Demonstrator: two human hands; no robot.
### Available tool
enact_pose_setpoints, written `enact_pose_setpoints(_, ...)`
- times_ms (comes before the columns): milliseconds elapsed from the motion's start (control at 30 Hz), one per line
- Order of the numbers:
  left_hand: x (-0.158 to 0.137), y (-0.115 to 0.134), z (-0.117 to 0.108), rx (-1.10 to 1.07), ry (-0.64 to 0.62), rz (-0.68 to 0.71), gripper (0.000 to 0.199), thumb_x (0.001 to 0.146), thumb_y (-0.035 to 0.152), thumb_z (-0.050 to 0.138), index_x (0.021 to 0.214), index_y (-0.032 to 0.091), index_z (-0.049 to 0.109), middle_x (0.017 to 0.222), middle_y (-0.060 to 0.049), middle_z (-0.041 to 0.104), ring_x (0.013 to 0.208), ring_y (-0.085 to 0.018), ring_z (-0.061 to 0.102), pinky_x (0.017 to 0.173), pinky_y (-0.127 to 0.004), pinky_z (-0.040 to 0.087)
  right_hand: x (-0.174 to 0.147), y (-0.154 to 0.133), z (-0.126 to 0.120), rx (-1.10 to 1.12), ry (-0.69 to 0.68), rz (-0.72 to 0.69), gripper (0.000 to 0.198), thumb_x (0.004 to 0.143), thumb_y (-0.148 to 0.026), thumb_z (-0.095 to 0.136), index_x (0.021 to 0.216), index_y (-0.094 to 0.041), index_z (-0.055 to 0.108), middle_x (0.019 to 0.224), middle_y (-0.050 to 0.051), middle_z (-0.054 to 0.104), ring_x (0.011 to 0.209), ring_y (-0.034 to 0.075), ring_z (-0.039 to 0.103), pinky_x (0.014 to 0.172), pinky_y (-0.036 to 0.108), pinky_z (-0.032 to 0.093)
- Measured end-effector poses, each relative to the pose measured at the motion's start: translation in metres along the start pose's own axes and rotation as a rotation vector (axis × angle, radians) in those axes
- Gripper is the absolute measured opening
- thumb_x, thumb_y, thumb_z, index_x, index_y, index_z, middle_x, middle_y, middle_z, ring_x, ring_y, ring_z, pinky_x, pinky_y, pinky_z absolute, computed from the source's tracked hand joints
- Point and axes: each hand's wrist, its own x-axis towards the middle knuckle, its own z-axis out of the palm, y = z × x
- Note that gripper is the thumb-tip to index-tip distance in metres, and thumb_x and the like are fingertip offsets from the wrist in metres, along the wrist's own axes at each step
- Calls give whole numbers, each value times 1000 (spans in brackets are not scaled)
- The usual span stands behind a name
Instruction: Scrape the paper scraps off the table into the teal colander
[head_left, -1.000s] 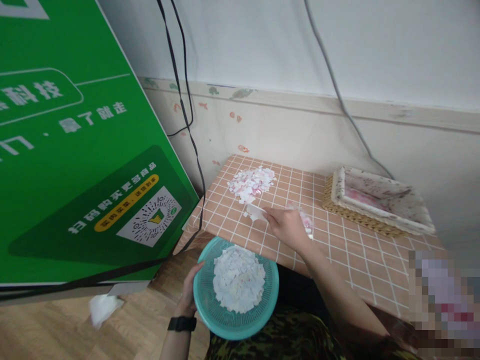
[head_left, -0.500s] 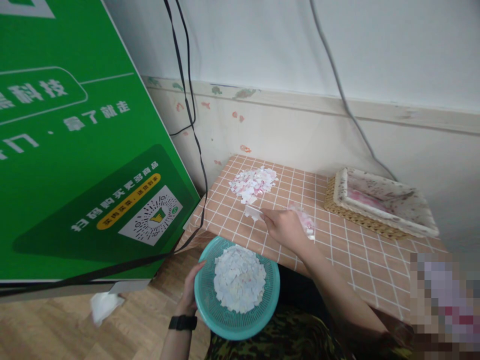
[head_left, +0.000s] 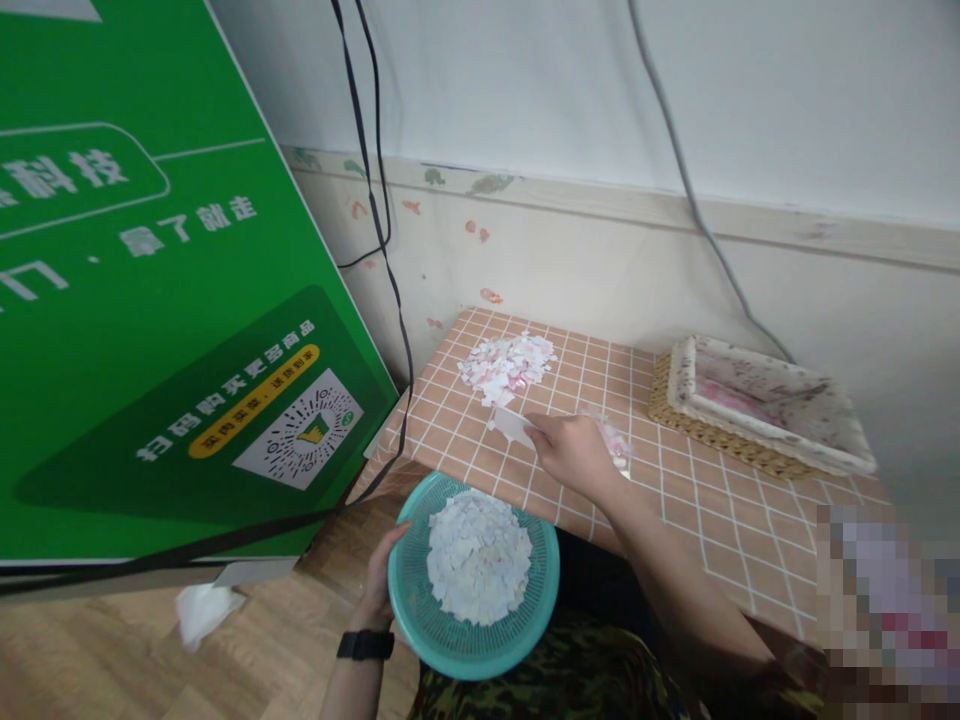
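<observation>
My left hand (head_left: 381,570) grips the left rim of a round teal plastic colander (head_left: 550,575), holding it just below the table's front edge. Inside lies a heap of small white paper scraps (head_left: 480,560). Over the table, my right hand (head_left: 574,452) is closed on a flat white card (head_left: 511,425), pinched at its right end. The card is tilted, with its far edge close to the tabletop. Just beyond it sits a loose pile of white and pinkish paper scraps (head_left: 508,365). A pink and white item (head_left: 616,442), partly hidden by my right hand, rests behind it.
A checked brown cloth covers the table (head_left: 697,510). A cloth-lined wicker basket (head_left: 757,420) stands at its back right. On the left, a green printed panel (head_left: 150,330) rises beside hanging black cables (head_left: 382,230). White crumpled material (head_left: 206,612) lies on the floor.
My right hand has moved slightly right, and the card in it shows more of its face. The colander in my left hand has stayed in place.
</observation>
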Motion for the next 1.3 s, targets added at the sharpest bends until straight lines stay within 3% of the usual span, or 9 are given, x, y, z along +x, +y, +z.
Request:
enact_pose_setpoints(233, -2, 0, 2, 6, 6, 16, 14, 70, 23, 65, 74, 12, 72, 69, -7, 74, 61, -20, 66, 65, -32, 52, 8, -4, 1, -3, 8, -15, 24, 88, -26, 38, 82, -21, 60, 67, 2, 66, 56, 13, 56, 52, 29, 23)
enact_pose_setpoints(533, -1, 1, 1, 2, -1, -6, 17, 68, 27, 67, 75, 12, 72, 70, -7, 74, 63, -22, 67, 66, -33, 51, 17, -5, 4, 15, -12, -32, 27, 89, -26, 38, 96, -22, 64, 71, 4, 67, 58, 14, 56, 53, 28, 25)
enact_pose_setpoints(800, -1, 1, 2, -5, -11, 10, 16, 67, 26, 67, 76, 13, 72, 70, -6, 73, 62, -21, 66, 66, -32, 51, 29, -8, 4, 59, -38, -104, 26, 90, -25, 39, 87, -21, 65, 73, 4, 67, 61, 14, 57, 55, 27, 28)
enact_pose_setpoints(1000, -1, 1, 1, -6, -10, 9, 15, 67, 25, 67, 74, 13, 71, 69, -5, 73, 60, -20, 66, 64, -33, 51, 28, -10, 6, 100, -60, -131, 25, 89, -25, 40, 92, -21, 65, 74, 4, 68, 62, 14, 58, 56, 27, 30)
enact_pose_setpoints(1300, -1, 2, 1, -7, 7, 32, 12, 66, 24, 68, 71, 13, 71, 66, -3, 72, 58, -18, 65, 62, -30, 50, 39, 16, -11, 152, -4, -55, 24, 85, -24, 46, 97, -22, 68, 76, 5, 69, 68, 16, 59, 60, 27, 35)
